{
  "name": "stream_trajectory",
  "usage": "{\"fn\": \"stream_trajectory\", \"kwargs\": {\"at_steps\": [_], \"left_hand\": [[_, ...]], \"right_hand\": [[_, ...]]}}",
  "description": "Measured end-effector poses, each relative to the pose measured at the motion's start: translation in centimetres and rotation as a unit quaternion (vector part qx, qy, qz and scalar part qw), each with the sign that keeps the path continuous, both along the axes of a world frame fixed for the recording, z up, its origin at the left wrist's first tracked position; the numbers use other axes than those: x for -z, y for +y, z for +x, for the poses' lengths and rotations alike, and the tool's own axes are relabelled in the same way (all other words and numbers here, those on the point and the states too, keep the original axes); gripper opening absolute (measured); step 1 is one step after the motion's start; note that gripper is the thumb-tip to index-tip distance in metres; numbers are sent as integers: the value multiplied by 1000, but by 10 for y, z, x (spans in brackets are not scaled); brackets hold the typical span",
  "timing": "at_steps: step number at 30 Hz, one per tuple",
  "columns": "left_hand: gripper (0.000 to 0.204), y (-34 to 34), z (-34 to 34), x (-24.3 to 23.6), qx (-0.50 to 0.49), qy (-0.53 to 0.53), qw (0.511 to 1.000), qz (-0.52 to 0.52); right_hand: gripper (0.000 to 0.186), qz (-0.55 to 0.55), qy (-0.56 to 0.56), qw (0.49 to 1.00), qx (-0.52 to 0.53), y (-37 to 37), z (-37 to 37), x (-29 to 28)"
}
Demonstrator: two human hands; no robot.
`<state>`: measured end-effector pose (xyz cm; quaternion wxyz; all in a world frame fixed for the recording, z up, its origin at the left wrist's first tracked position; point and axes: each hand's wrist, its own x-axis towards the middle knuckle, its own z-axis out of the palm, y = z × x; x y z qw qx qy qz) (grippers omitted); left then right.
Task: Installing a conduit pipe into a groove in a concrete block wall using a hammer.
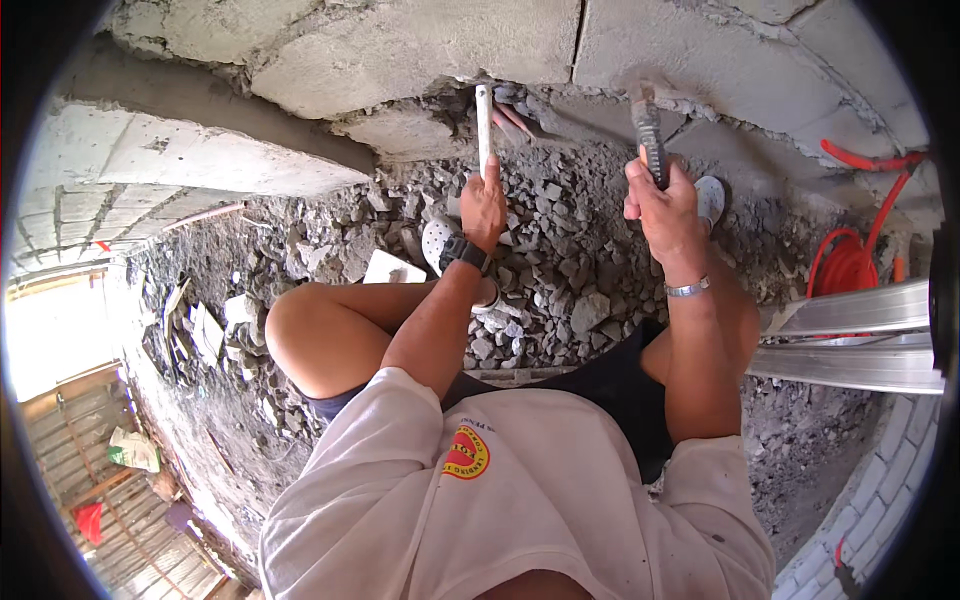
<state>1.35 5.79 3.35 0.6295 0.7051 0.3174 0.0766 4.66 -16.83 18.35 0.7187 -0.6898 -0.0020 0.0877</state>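
Note:
My left hand [483,213], with a black watch on the wrist, is closed round a narrow pale bar [484,125]. The bar's far end reaches a broken hollow in the lower edge of the grey block wall [440,50]. Pinkish pipe ends [514,120] stick out just right of it. My right hand [662,200] grips a tool with a dark ribbed handle [650,140], apparently a hammer. Its far end is blurred in front of the wall, so its shape is unclear. Both hands are held above grey rubble [545,235], apart from each other.
White perforated clogs [709,198] are on my feet among the stones. At the right lie a coiled red hose [845,262] and long metal bars [850,310]. A concrete beam [220,150] juts out at the left. A white piece [392,268] rests by my left knee.

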Motion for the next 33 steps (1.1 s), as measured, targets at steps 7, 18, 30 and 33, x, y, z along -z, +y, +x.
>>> {"fn": "stream_trajectory", "kwargs": {"at_steps": [7,18,30,33], "left_hand": [[69,4,-1,-40,56,61,982,167],[63,23,-1,-23,92,21,984,-151],[63,24,-8,-18,49,-4,991,124],[62,28,-7,-18,63,-10,990,126]], "right_hand": [[22,-29,-36,998,-33,4,-6,1],[29,-316,-179,931,-43,17,-13,34],[34,-377,-192,899,-114,45,-35,47],[33,-380,-168,902,-114,52,-39,49]]}}
